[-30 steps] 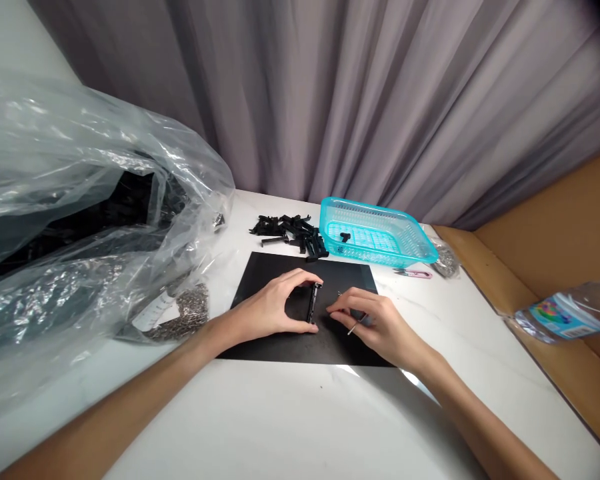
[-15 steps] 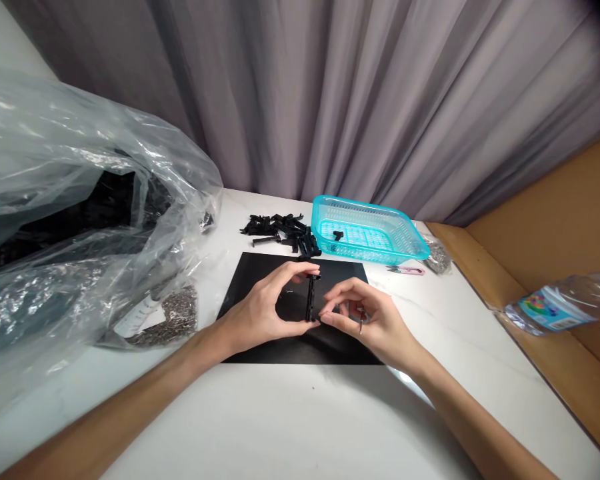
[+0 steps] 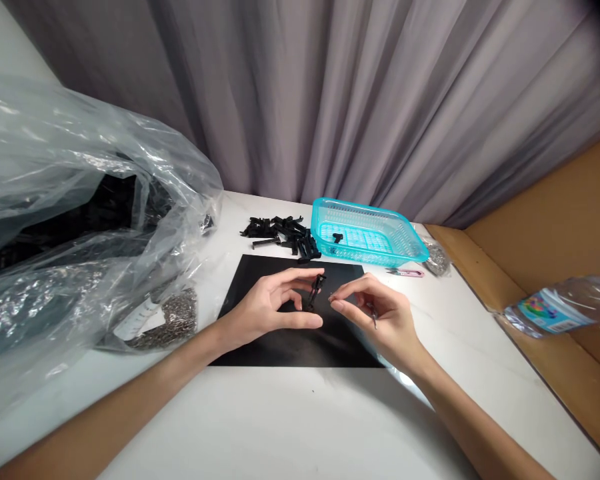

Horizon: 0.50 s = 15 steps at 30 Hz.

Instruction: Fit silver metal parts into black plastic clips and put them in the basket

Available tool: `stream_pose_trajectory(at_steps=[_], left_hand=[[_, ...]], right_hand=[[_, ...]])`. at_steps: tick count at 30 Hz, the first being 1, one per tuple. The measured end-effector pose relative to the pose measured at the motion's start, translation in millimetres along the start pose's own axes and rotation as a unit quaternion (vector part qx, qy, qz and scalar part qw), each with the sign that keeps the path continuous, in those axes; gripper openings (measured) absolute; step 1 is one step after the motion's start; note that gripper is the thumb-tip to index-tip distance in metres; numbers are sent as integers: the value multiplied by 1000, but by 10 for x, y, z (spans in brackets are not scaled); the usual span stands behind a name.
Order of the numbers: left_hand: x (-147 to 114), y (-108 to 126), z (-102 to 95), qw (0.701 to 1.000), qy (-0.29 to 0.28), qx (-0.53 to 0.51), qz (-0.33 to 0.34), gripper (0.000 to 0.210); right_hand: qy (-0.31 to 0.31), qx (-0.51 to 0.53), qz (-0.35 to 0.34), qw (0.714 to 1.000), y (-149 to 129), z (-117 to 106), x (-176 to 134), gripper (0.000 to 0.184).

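Above the black mat (image 3: pixel 270 347), my left hand (image 3: pixel 265 303) holds a slim black plastic part (image 3: pixel 317 288) that leans to the right at the top. The thumb is off its lower end, and the fingers support it from behind. Just right of it, my right hand (image 3: pixel 380 310) pinches something tiny between thumb and index finger, too small to make out. Thin metal pins (image 3: pixel 374 315) stick out from its curled fingers. The two hands are apart.
Several black plastic parts (image 3: pixel 280 233) lie piled behind the mat. A turquoise basket (image 3: pixel 420 253) holds a black piece. Clear bags (image 3: pixel 180 313) of metal pins and black parts stand left. Pink-handled snips (image 3: pixel 410 273), another bag (image 3: pixel 437 259) and a plastic bottle (image 3: pixel 555 310) are right.
The black part has gone from upright to tilted as my left thumb came off its lower end. My right hand has shifted slightly right and up.
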<state>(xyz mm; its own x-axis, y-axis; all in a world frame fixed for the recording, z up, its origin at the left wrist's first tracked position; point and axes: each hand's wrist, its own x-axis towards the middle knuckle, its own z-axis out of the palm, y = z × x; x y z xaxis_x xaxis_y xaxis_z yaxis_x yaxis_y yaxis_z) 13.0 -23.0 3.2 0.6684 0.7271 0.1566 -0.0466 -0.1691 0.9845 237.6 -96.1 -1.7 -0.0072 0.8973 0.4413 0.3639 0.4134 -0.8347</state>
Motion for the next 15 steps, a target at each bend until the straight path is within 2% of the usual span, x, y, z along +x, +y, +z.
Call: stream_pose_trajectory(at_steps=[3,10,12,15], left_hand=[[15,-10,0,1000,3,-27,-12,67],[-1,-84,-8,998,-37,-45,-32,77],[-6,-85,-10,998,-42,-46,-31,71],[-5,-66,-6,996,-54,-50,-47,47]], right_hand=[[21,-2,6,1000,11,7,-5,15],[19,-34,-34,999,-4,-9,38,7],[15,-42,-34,998,-4,-20,58,6],[-14,-12,-14,1000,17,-19,74,6]])
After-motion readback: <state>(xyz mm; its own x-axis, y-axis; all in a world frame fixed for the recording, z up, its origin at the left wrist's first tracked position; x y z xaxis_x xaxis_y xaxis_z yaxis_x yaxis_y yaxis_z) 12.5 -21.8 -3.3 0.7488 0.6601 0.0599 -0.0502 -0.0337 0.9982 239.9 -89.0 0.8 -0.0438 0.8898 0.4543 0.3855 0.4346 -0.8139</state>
